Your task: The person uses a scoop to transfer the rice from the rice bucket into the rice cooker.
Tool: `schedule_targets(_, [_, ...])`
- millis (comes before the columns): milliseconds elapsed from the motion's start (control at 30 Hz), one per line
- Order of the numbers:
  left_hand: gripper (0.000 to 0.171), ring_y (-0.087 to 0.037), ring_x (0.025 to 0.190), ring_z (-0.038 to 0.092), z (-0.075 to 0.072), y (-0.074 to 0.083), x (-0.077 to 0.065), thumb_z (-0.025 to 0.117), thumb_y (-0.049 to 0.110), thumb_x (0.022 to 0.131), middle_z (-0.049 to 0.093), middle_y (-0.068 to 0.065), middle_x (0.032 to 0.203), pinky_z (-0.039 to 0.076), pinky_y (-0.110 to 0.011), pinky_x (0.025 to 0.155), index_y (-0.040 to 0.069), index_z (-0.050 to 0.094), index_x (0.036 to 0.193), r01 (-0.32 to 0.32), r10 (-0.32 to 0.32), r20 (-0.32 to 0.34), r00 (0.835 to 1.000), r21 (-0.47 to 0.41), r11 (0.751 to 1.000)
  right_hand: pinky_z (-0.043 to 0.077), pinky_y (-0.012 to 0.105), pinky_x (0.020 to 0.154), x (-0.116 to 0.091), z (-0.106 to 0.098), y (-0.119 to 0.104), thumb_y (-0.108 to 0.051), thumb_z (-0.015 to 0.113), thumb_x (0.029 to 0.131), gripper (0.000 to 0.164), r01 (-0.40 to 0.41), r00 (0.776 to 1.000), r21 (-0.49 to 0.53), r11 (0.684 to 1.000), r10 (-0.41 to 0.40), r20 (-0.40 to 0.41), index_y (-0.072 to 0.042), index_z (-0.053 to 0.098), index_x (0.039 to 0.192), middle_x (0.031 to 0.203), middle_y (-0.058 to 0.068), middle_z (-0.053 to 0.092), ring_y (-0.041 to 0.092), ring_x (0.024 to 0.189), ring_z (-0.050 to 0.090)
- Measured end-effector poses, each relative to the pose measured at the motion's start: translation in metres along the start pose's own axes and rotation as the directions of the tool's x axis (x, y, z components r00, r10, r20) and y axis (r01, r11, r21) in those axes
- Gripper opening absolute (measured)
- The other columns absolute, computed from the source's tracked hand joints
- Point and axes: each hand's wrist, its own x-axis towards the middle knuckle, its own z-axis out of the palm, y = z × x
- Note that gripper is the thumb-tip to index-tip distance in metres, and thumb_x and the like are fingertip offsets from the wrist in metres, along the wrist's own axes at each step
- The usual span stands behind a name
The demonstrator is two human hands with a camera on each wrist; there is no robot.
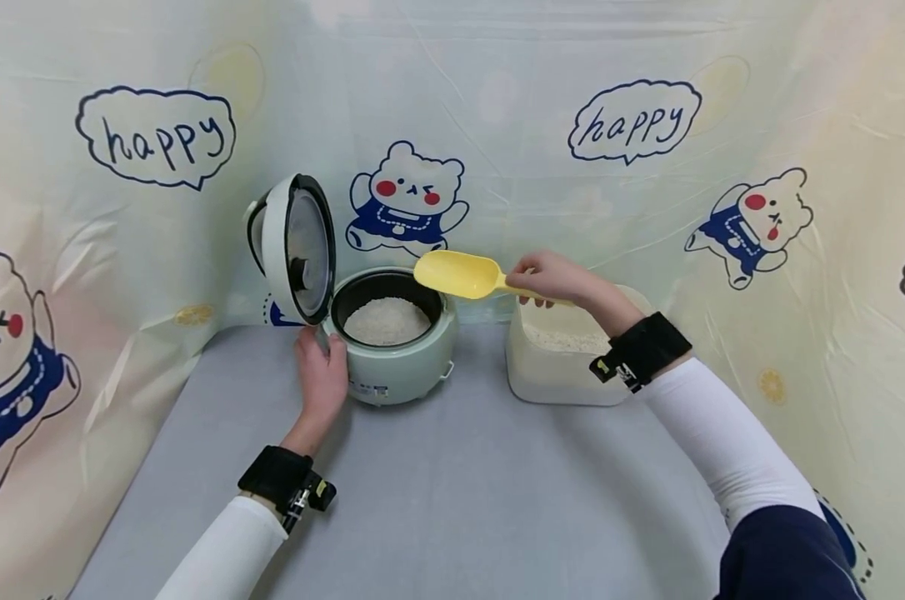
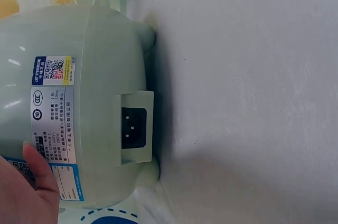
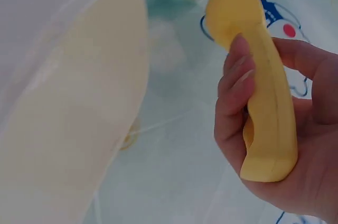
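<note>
A pale green rice cooker (image 1: 403, 371) stands with its lid (image 1: 298, 250) raised at the left and white rice (image 1: 387, 322) in its dark inner pot. My left hand (image 1: 322, 375) holds the cooker's side beneath the lid hinge; in the left wrist view its thumb (image 2: 39, 168) lies over the labels, other fingers hidden. My right hand (image 1: 550, 279) grips the handle of a yellow scoop (image 1: 460, 275), fingers curled round it in the right wrist view. The scoop's bowl is held above the cooker's right rim, with no rice visible in it.
A whitish plastic container (image 1: 550, 379) with rice (image 1: 565, 338) inside stands right of the cooker, under my right forearm. Behind the grey-covered table (image 1: 452, 500) hangs a curtain (image 1: 512, 108) printed with bears. A power socket (image 2: 134, 128) sits low on the cooker's side.
</note>
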Motion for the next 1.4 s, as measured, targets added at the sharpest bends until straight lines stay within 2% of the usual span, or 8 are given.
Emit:
schedule_targets(100, [0.054,-0.041,0.132,0.04,0.0,0.0,-0.002,0.04,0.024,0.106,0.036,-0.031,0.145,0.029,-0.054,0.117,-0.008,0.034,0.148,0.001,-0.001,0.001,1.0,-0.001,1.0,0.049,0.036,0.065,-0.009,-0.004,0.019,-0.034,0.053,0.108,0.04,-0.004,1.0,0.076,0.997,0.004,0.001,0.0,0.065,0.126,0.099,0.02,0.07,0.024,0.072,0.057])
schedule_targets(300, [0.052,-0.041,0.13,0.04,0.001,0.002,-0.004,0.04,0.023,0.106,0.036,-0.033,0.143,0.029,-0.054,0.117,-0.009,0.035,0.146,-0.013,0.013,-0.007,1.0,-0.016,1.0,0.047,0.033,0.063,-0.029,-0.014,0.053,-0.037,0.051,0.109,0.043,-0.003,1.0,0.113,0.994,0.005,-0.016,0.001,0.065,0.125,0.095,0.018,0.068,0.028,0.074,0.057])
schedule_targets(567, [0.056,-0.04,0.135,0.038,-0.001,0.002,-0.002,0.039,0.026,0.106,0.032,-0.031,0.149,0.028,-0.054,0.118,-0.007,0.031,0.15,0.01,-0.01,0.01,1.0,-0.02,1.0,0.05,0.034,0.063,-0.062,-0.038,0.092,-0.04,0.053,0.108,0.042,-0.034,0.999,0.032,0.999,0.034,-0.007,-0.003,0.069,0.12,0.093,0.015,0.068,0.034,0.077,0.061])
schedule_targets(733, [0.056,-0.04,0.133,0.039,-0.001,0.002,-0.001,0.039,0.027,0.106,0.032,-0.031,0.148,0.028,-0.054,0.118,-0.007,0.031,0.15,0.006,-0.006,0.008,1.0,-0.021,1.0,0.053,0.036,0.068,-0.082,-0.05,0.111,-0.04,0.056,0.107,0.042,-0.083,0.997,0.006,0.997,0.083,0.0,-0.003,0.069,0.122,0.096,0.013,0.068,0.028,0.079,0.062])
schedule_targets(1033, [0.055,-0.041,0.134,0.039,0.0,0.0,-0.004,0.041,0.024,0.106,0.034,-0.033,0.148,0.027,-0.055,0.118,-0.01,0.032,0.149,-0.012,0.012,0.001,1.0,-0.014,1.0,0.049,0.032,0.063,-0.114,-0.063,0.142,-0.034,0.06,0.106,0.04,-0.129,0.989,-0.047,0.99,0.132,0.061,-0.001,0.068,0.127,0.09,0.01,0.068,0.027,0.074,0.061])
schedule_targets(1100, [0.056,-0.041,0.134,0.038,0.0,0.0,-0.004,0.041,0.024,0.106,0.034,-0.033,0.148,0.027,-0.055,0.118,-0.009,0.032,0.149,-0.011,0.011,0.004,1.0,-0.018,1.0,0.048,0.031,0.061,-0.117,-0.065,0.145,-0.032,0.061,0.106,0.037,-0.13,0.988,-0.076,0.989,0.135,0.069,-0.001,0.069,0.124,0.088,0.009,0.067,0.026,0.073,0.061])
schedule_targets(1233, [0.055,-0.04,0.135,0.038,0.0,-0.001,-0.005,0.041,0.023,0.106,0.034,-0.032,0.148,0.027,-0.055,0.118,-0.01,0.033,0.149,-0.01,0.01,-0.002,1.0,-0.026,1.0,0.048,0.032,0.061,-0.116,-0.074,0.144,-0.03,0.064,0.104,0.033,-0.109,0.989,-0.21,0.971,0.128,0.077,-0.001,0.072,0.117,0.083,0.004,0.065,0.022,0.071,0.059])
schedule_targets(1400, [0.054,-0.041,0.137,0.038,0.002,0.001,-0.002,0.041,0.023,0.106,0.036,-0.032,0.148,0.027,-0.055,0.118,-0.01,0.035,0.147,-0.02,0.02,-0.014,1.0,-0.024,1.0,0.051,0.035,0.063,-0.112,-0.08,0.12,-0.022,0.072,0.098,0.027,-0.126,0.988,-0.398,0.909,0.152,0.033,0.002,0.075,0.11,0.085,0.007,0.068,0.023,0.072,0.059])
